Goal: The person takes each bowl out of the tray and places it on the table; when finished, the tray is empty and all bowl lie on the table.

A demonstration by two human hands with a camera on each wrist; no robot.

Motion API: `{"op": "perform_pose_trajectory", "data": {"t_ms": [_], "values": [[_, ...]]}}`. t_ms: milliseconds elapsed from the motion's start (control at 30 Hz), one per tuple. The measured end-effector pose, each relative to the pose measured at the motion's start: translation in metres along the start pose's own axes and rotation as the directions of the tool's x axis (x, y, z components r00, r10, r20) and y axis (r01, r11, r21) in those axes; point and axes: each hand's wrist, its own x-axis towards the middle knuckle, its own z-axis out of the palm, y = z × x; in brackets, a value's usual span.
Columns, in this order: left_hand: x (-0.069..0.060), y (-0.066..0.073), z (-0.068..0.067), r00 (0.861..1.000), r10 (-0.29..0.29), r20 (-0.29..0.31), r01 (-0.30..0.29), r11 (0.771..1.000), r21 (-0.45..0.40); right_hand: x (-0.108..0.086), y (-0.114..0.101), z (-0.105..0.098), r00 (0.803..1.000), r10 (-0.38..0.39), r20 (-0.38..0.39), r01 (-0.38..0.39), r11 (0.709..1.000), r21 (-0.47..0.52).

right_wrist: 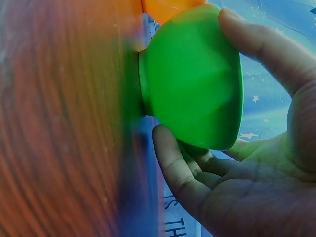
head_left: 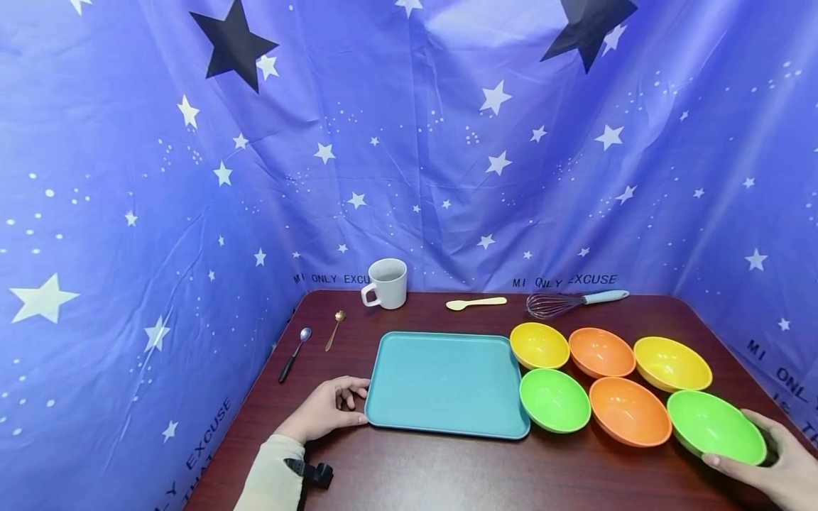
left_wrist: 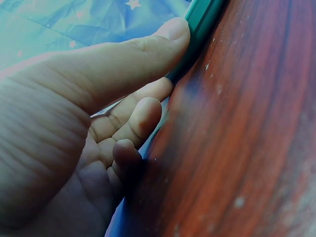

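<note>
A teal rectangular tray (head_left: pixel 446 385) lies flat on the table. My left hand (head_left: pixel 329 406) is at its left edge, the thumb (left_wrist: pixel 170 30) touching the rim and the other fingers loosely bent beside it. On the right, my right hand (head_left: pixel 782 461) holds the outermost green bowl (head_left: pixel 716 427) around its outer side. The right wrist view shows the thumb at that bowl's rim and the fingers curving along its wall. Touching or close to the tray's right side are a smaller green bowl (head_left: pixel 554 399) and a small yellow bowl (head_left: pixel 540 345).
Two orange bowls (head_left: pixel 629 411) and a larger yellow bowl (head_left: pixel 672 363) complete the two rows. Along the back stand a white mug (head_left: pixel 387 284), a pale spoon (head_left: pixel 476 303) and a whisk (head_left: pixel 575 303). Two small spoons (head_left: pixel 295 355) lie at left. Starry curtains enclose the table.
</note>
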Motion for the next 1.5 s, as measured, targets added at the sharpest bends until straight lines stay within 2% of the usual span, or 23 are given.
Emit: {"op": "perform_pose_trajectory", "data": {"t_ms": [233,400,667,933,1067,1267,1400,1500], "values": [[0.001,0.001,0.0,1.0,-0.002,0.003,0.002,1.0,-0.002,0.002,0.001,-0.001,0.997,0.065,0.03,-0.065,0.998,-0.01],[0.002,0.001,0.0,1.0,0.001,0.003,-0.001,1.0,-0.003,0.003,0.001,-0.001,0.996,0.08,0.043,-0.08,0.997,-0.017],[0.002,0.002,0.0,1.0,-0.001,0.004,0.001,1.0,-0.004,0.002,0.002,0.0,0.999,0.037,0.025,-0.036,0.999,-0.031],[0.002,0.002,0.0,1.0,-0.003,0.006,0.003,1.0,-0.007,0.003,0.003,-0.001,0.998,0.049,0.034,-0.048,0.998,-0.034],[0.002,0.001,0.0,1.0,-0.003,0.007,0.003,1.0,-0.009,0.002,0.004,0.0,1.0,0.009,0.018,-0.008,1.0,-0.019],[0.002,0.0,0.001,1.0,-0.004,0.008,0.004,1.0,0.0,0.003,-0.001,-0.001,0.998,-0.039,-0.054,0.038,0.999,-0.008],[0.001,0.0,0.001,1.0,-0.016,0.009,0.016,1.0,0.008,0.005,-0.007,-0.004,0.99,-0.111,-0.089,0.117,0.991,0.061],[0.0,-0.001,0.002,1.0,-0.018,0.008,0.018,1.0,0.008,0.007,-0.015,-0.006,0.976,-0.186,-0.109,0.198,0.974,0.107]]}}
